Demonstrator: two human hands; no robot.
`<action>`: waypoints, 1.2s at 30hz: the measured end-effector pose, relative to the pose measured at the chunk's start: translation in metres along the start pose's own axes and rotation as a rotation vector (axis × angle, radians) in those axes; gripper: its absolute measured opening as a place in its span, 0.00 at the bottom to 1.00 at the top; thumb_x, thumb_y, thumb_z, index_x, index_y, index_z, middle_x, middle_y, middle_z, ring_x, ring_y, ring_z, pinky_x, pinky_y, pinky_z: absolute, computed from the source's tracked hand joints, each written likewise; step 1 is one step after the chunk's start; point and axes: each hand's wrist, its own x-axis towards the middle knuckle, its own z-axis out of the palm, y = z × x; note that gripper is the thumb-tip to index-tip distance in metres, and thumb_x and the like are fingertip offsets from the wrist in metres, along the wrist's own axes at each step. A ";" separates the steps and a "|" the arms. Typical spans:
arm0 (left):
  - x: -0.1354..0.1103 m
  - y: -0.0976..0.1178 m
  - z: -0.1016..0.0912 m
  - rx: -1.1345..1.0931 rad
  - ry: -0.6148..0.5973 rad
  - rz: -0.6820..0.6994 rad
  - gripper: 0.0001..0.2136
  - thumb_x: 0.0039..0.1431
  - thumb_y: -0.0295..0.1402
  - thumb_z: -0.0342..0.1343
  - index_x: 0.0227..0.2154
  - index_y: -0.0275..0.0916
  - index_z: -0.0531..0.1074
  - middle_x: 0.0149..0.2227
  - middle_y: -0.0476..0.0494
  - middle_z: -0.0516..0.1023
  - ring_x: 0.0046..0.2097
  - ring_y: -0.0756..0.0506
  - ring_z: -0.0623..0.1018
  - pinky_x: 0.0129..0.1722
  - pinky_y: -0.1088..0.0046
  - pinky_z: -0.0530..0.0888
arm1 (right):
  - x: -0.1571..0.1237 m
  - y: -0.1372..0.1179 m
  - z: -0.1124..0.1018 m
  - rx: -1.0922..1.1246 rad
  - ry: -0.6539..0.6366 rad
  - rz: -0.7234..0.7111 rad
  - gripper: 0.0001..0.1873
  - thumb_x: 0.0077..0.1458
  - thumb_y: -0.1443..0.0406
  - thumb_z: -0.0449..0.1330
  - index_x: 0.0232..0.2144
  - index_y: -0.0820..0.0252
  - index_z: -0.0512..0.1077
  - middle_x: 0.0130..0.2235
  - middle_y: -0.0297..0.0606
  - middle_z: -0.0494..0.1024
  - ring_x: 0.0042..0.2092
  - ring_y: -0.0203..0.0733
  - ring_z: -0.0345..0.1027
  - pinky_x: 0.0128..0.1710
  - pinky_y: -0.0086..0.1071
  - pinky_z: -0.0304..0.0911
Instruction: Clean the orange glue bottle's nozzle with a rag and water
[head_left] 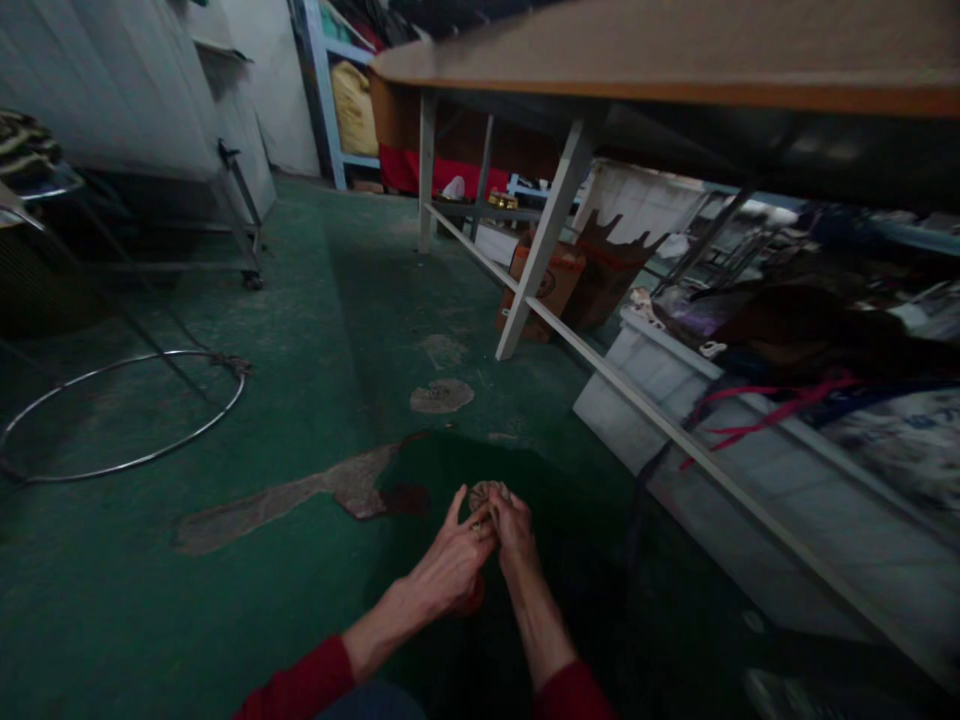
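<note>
A small brownish round thing (480, 494), folded or pleated on its surface, is held up between my two hands above the green floor. My left hand (461, 550) grips it from the left and below, the thumb raised apart from the other fingers. On the right side, my right hand (513, 522) pinches it with fingers closed. The hands touch each other, so part of the thing is hidden, and its exact kind cannot be made out. Something red (475, 597) shows just beneath my left hand; what it is remains unclear.
A long table (675, 60) on pale metal legs (544, 240) stands ahead and right. Under it are a brown carton (551, 285) and a grey-white bin (652, 420) heaped with cloth and bags. A metal ring base (150, 458) stands left, near a wheeled frame (244, 230).
</note>
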 end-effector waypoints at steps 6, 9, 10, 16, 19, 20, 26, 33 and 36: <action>-0.004 -0.006 -0.001 0.114 -0.021 0.001 0.19 0.56 0.26 0.46 0.51 0.41 0.64 0.57 0.43 0.66 0.64 0.38 0.51 0.59 0.41 0.35 | 0.011 -0.010 -0.019 -0.083 0.058 -0.037 0.14 0.52 0.56 0.58 0.32 0.63 0.70 0.30 0.33 0.75 0.29 0.33 0.68 0.30 0.30 0.64; -0.005 -0.007 0.003 0.102 -0.042 -0.047 0.15 0.56 0.26 0.47 0.46 0.40 0.69 0.51 0.42 0.73 0.63 0.38 0.56 0.60 0.43 0.36 | 0.003 -0.012 -0.020 -0.130 -0.018 -0.087 0.16 0.36 0.61 0.68 0.30 0.61 0.73 0.30 0.33 0.77 0.32 0.35 0.69 0.33 0.29 0.63; -0.005 -0.006 0.004 0.080 -0.042 -0.048 0.15 0.56 0.26 0.48 0.46 0.41 0.70 0.49 0.42 0.74 0.62 0.38 0.56 0.60 0.43 0.36 | 0.001 -0.012 -0.019 -0.144 -0.033 -0.096 0.16 0.33 0.62 0.69 0.28 0.61 0.74 0.29 0.33 0.77 0.31 0.36 0.69 0.33 0.29 0.63; -0.005 -0.007 0.008 -0.028 0.205 -0.204 0.24 0.57 0.23 0.43 0.57 0.43 0.57 0.62 0.42 0.57 0.65 0.38 0.45 0.58 0.45 0.52 | -0.011 -0.015 -0.022 -0.123 0.047 -0.098 0.21 0.45 0.50 0.56 0.33 0.60 0.73 0.31 0.38 0.78 0.32 0.39 0.70 0.28 0.29 0.62; -0.007 -0.012 0.017 -0.134 0.263 -0.301 0.28 0.58 0.28 0.43 0.62 0.37 0.43 0.65 0.34 0.48 0.65 0.37 0.42 0.58 0.48 0.54 | -0.030 -0.012 -0.005 -0.111 -0.045 -0.133 0.23 0.42 0.50 0.59 0.38 0.57 0.73 0.42 0.40 0.77 0.42 0.41 0.70 0.39 0.30 0.64; -0.008 -0.013 0.019 -0.171 0.269 -0.291 0.31 0.58 0.29 0.44 0.62 0.36 0.38 0.65 0.33 0.44 0.65 0.37 0.41 0.58 0.48 0.54 | -0.036 -0.011 0.003 -0.116 -0.081 -0.142 0.23 0.42 0.51 0.60 0.38 0.57 0.73 0.42 0.40 0.77 0.43 0.41 0.70 0.41 0.31 0.63; -0.006 -0.017 0.008 -0.290 0.306 -0.328 0.32 0.60 0.34 0.44 0.62 0.41 0.33 0.66 0.37 0.42 0.66 0.40 0.39 0.60 0.50 0.50 | -0.044 -0.024 0.007 -0.188 -0.172 -0.146 0.24 0.54 0.49 0.45 0.40 0.59 0.69 0.38 0.41 0.76 0.38 0.40 0.70 0.37 0.32 0.64; -0.011 -0.016 0.003 -0.247 0.077 -0.314 0.27 0.51 0.24 0.47 0.56 0.38 0.59 0.49 0.38 0.74 0.49 0.42 0.74 0.47 0.65 0.71 | -0.072 -0.031 -0.004 -0.530 -0.368 -0.257 0.05 0.46 0.66 0.56 0.26 0.57 0.72 0.28 0.33 0.72 0.30 0.35 0.63 0.31 0.26 0.56; -0.016 -0.020 -0.003 -0.203 0.027 -0.370 0.23 0.49 0.25 0.50 0.50 0.38 0.67 0.36 0.41 0.79 0.37 0.42 0.78 0.37 0.69 0.73 | -0.074 -0.031 -0.010 -0.643 -0.365 -0.250 0.09 0.40 0.70 0.58 0.27 0.55 0.74 0.25 0.31 0.71 0.24 0.32 0.59 0.26 0.26 0.51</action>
